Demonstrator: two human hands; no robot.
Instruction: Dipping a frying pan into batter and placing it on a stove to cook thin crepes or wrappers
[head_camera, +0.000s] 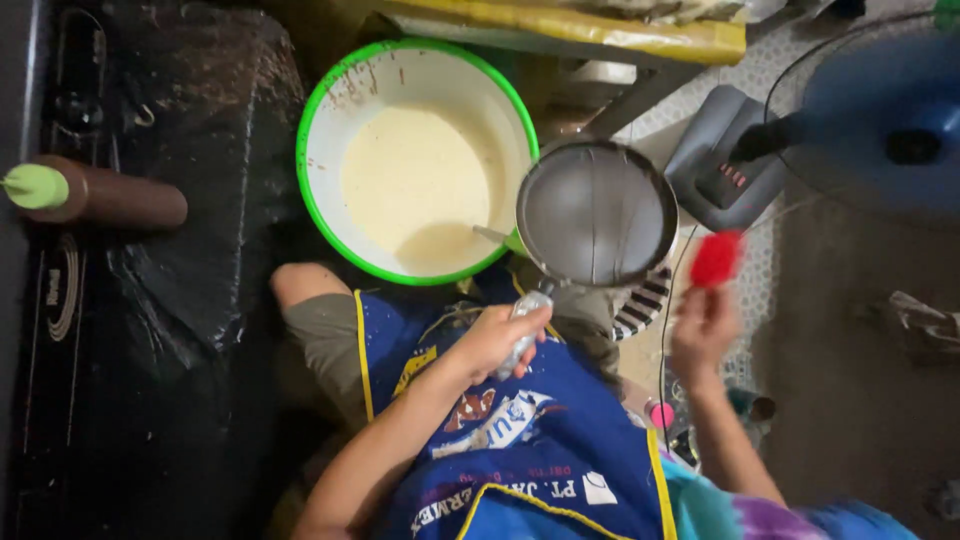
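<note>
Blue apron (540, 450) lay nearest; left hand (495, 340) gripped an empty pan (596, 213), right hand (703, 325) clutched a red brush (716, 258); batter (415, 185) remained in the bowl (325, 120), unpoured.

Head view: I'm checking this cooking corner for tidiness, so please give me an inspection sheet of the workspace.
Surface: dark floor, speckled and grimy near the top.
Job's things: small round pan, empty; green-rimmed white bowl of pale batter with a utensil handle resting in it.
Clutter: brown squeeze bottle with green cap lying on its side; small pink item.
Hands: left hand grips the pan's handle; right hand holds a blurred red object.
Cables: thin wire running down beside the right hand.
Surroundings: blue fan, grey box, yellow-wrapped ledge, blue apron.
</note>
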